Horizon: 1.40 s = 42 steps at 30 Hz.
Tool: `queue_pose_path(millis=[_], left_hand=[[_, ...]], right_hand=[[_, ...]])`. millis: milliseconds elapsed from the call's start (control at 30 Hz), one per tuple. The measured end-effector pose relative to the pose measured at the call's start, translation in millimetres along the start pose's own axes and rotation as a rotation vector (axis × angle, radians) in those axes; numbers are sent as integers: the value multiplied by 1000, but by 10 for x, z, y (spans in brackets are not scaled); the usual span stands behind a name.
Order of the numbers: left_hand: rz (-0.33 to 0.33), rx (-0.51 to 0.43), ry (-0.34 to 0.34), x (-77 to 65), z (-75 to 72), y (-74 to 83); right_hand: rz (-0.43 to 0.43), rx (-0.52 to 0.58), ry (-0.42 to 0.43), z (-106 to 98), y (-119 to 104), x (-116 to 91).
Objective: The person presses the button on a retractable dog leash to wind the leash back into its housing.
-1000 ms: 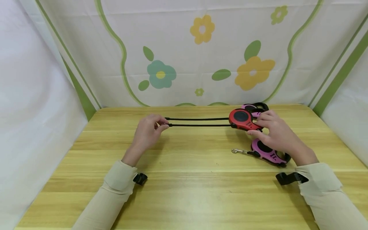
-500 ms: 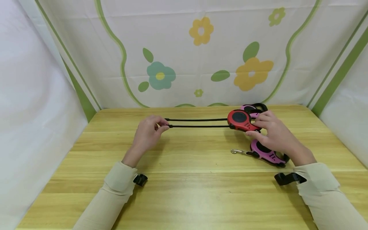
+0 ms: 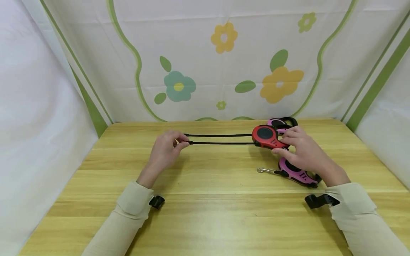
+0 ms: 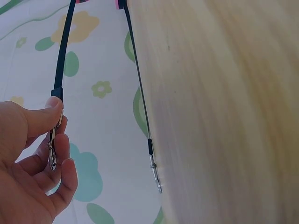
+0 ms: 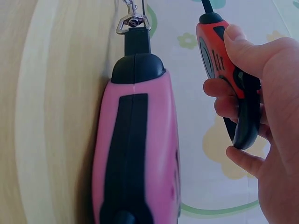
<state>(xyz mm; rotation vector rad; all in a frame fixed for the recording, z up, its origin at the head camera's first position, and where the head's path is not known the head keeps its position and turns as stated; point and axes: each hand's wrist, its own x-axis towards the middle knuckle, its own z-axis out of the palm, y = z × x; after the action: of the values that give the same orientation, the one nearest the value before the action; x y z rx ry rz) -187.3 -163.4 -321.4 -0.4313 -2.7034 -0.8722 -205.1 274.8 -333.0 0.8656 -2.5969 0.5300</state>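
Observation:
My right hand grips the handle of a red-and-black retractable dog leash, with the thumb on its top side in the right wrist view. From its nose a black strap runs left to my left hand. Thumb and fingers there pinch the strap's end by a silver snap hook. Behind it, a second black strap leads from a pink leash, partly hidden by the red one. That strap's own hook lies on the table, apart from my fingers.
Another pink leash lies in front of the right hand, its strap drawn in and its snap hook pointing left. Each wrist carries a black camera mount. A flowered white cloth stands behind the wooden table.
The right hand and red leash have come slightly nearer the left hand, so the pulled-out strap looks a little shorter. The head view has tilted up slightly.

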Motion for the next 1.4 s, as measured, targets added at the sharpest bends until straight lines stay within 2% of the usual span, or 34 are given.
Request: queue_pose_path(millis=[1133,1400], left_hand=[[13,-4,-13,-9,13,61],[15,-5,-14,-20,10,55]], right_hand=[[-24,13,-4,14,-13,-13],[-60,17,8,51,-9,14]])
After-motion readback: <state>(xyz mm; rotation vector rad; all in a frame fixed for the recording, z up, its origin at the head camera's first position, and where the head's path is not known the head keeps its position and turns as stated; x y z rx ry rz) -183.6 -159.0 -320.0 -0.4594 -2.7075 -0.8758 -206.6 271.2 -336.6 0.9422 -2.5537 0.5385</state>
